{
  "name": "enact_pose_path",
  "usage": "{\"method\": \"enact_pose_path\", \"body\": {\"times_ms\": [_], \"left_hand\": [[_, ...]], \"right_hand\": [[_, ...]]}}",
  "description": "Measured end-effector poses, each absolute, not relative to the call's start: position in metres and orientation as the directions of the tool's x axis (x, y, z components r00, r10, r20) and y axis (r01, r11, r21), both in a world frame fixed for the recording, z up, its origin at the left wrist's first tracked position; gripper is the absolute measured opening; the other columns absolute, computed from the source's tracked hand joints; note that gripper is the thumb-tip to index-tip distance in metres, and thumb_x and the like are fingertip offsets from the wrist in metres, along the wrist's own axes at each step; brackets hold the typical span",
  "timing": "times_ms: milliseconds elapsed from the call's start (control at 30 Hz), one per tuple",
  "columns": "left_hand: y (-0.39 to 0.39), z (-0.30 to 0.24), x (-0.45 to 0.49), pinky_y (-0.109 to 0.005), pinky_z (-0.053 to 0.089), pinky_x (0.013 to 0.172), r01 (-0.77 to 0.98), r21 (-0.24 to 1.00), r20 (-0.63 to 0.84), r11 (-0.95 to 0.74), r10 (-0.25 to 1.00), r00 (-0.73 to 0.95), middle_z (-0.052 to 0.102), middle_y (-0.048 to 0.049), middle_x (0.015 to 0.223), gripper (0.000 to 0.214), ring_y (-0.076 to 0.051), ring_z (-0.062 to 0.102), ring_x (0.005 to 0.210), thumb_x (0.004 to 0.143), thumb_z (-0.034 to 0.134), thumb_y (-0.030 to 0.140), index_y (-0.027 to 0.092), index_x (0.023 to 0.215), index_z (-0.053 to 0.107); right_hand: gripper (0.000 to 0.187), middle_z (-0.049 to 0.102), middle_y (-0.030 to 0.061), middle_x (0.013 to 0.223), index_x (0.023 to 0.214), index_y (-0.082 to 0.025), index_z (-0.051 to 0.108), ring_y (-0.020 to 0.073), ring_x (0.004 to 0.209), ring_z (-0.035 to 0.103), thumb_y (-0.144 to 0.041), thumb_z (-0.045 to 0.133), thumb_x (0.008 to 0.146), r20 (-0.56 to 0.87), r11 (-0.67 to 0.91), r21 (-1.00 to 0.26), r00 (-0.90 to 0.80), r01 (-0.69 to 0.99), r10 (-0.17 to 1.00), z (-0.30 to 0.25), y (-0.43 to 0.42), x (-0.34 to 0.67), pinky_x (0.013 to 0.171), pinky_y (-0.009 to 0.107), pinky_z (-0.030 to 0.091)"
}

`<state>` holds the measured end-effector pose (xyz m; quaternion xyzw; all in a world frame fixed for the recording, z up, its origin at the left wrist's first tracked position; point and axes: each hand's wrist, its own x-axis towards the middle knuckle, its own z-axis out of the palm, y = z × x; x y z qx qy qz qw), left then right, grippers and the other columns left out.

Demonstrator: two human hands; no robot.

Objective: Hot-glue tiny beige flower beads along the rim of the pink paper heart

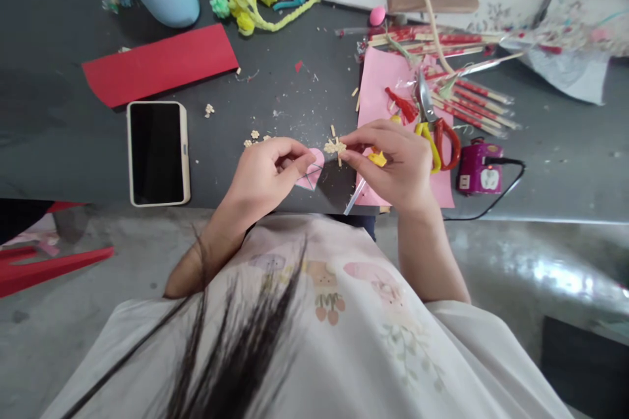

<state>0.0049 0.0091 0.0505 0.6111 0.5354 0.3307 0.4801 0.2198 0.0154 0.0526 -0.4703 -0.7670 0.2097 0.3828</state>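
A small pink heart-shaped piece (313,173) with dark lines across it is pinched in my left hand (270,173), just above the dark table. My right hand (393,157) has thumb and forefinger closed on a small pale flower-like piece (335,146). Short pale stick bits lie close by, and I cannot tell whether they touch it. Beneath the right palm shows a small yellow thing (377,158), partly hidden. Tiny pale flower-shaped pieces (254,135) lie beyond my left hand. The two hands are a short way apart.
A phone (158,154) and red paper strip (162,65) lie at left. Scissors (432,124) and red-wrapped sticks (472,101) rest on or beside pink paper (376,82). A purple box (480,168) with a cable stands right. Yellow braided cord (250,3) lies at the back.
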Motion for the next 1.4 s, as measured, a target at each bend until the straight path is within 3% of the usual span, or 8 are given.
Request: {"method": "enact_pose_path", "body": {"times_ms": [267, 467, 633, 800, 900, 1033, 1400], "left_hand": [[0.035, 0.044, -0.021, -0.021, 0.049, 0.052, 0.384, 0.923, 0.003, -0.008, 1.000, 0.015, 0.070, 0.0041, 0.069, 0.002, -0.009, 0.063, 0.056, 0.084, 0.070, 0.020, 0.021, 0.082, 0.071], [0.064, 0.037, -0.037, -0.023, 0.056, 0.066, 0.513, 0.853, 0.152, -0.095, 0.986, -0.071, 0.071, 0.0063, 0.076, 0.004, -0.006, 0.065, 0.066, 0.089, 0.068, 0.017, 0.020, 0.090, 0.070], [0.066, 0.032, -0.037, -0.027, 0.053, 0.074, 0.718, 0.682, 0.131, -0.139, 0.989, 0.066, 0.073, 0.0033, 0.087, 0.007, -0.011, 0.066, 0.075, 0.088, 0.070, 0.024, 0.023, 0.095, 0.071], [0.055, 0.030, -0.032, -0.035, 0.050, 0.085, 0.803, 0.497, 0.189, -0.331, 0.944, 0.272, 0.070, -0.0053, 0.107, 0.021, -0.021, 0.065, 0.092, 0.094, 0.059, 0.024, 0.025, 0.112, 0.069], [0.049, 0.028, -0.029, -0.038, 0.048, 0.088, 0.763, 0.414, 0.149, -0.496, 0.864, 0.481, 0.068, -0.0075, 0.104, 0.024, -0.025, 0.060, 0.103, 0.096, 0.054, 0.021, 0.023, 0.111, 0.072], [0.046, 0.021, -0.022, -0.037, 0.047, 0.083, 0.670, 0.350, 0.082, -0.655, 0.734, 0.675, 0.065, -0.0081, 0.100, 0.025, -0.024, 0.057, 0.098, 0.097, 0.051, 0.019, 0.020, 0.105, 0.074], [0.058, 0.010, -0.014, -0.034, 0.041, 0.069, 0.618, 0.165, 0.001, -0.769, 0.626, 0.780, 0.064, -0.0089, 0.093, 0.023, -0.022, 0.054, 0.087, 0.092, 0.051, 0.014, 0.016, 0.081, 0.072]], "right_hand": [[0.006, 0.075, 0.0013, 0.084, 0.092, -0.024, 0.074, 0.0168, 0.075, 0.067, -0.023, 0.071, 0.087, 0.355, 0.435, -0.696, -0.253, 0.571, 0.900, 0.045, 0.014, 0.228, 0.069, 0.033, 0.054], [0.010, 0.075, 0.0036, 0.091, 0.098, -0.022, 0.070, 0.0173, 0.081, 0.067, -0.029, 0.066, 0.092, 0.194, 0.419, -0.737, -0.429, 0.530, 0.882, 0.037, 0.005, 0.229, 0.073, 0.032, 0.054], [0.015, 0.075, 0.0074, 0.107, 0.108, -0.022, 0.067, 0.0223, 0.103, 0.067, -0.028, 0.057, 0.097, 0.077, 0.431, -0.729, -0.563, 0.531, 0.823, 0.032, 0.001, 0.219, 0.090, 0.039, 0.054], [0.020, 0.073, 0.0094, 0.107, 0.110, -0.021, 0.066, 0.0249, 0.106, 0.063, -0.029, 0.052, 0.100, -0.015, 0.416, -0.712, -0.604, 0.566, 0.797, 0.027, 0.000, 0.213, 0.093, 0.043, 0.053], [0.022, 0.073, 0.0101, 0.108, 0.111, -0.020, 0.066, 0.0261, 0.108, 0.061, -0.030, 0.051, 0.100, -0.042, 0.410, -0.694, -0.602, 0.592, 0.797, 0.026, -0.002, 0.212, 0.093, 0.043, 0.052], [0.020, 0.073, 0.0093, 0.107, 0.111, -0.020, 0.066, 0.0260, 0.107, 0.061, -0.026, 0.052, 0.099, -0.037, 0.416, -0.687, -0.600, 0.596, 0.799, 0.025, -0.003, 0.212, 0.093, 0.042, 0.053], [0.022, 0.072, 0.0096, 0.113, 0.116, -0.019, 0.063, 0.0262, 0.108, 0.061, -0.026, 0.051, 0.100, 0.013, 0.460, -0.656, -0.601, 0.598, 0.799, 0.020, -0.005, 0.207, 0.095, 0.043, 0.053]]}}
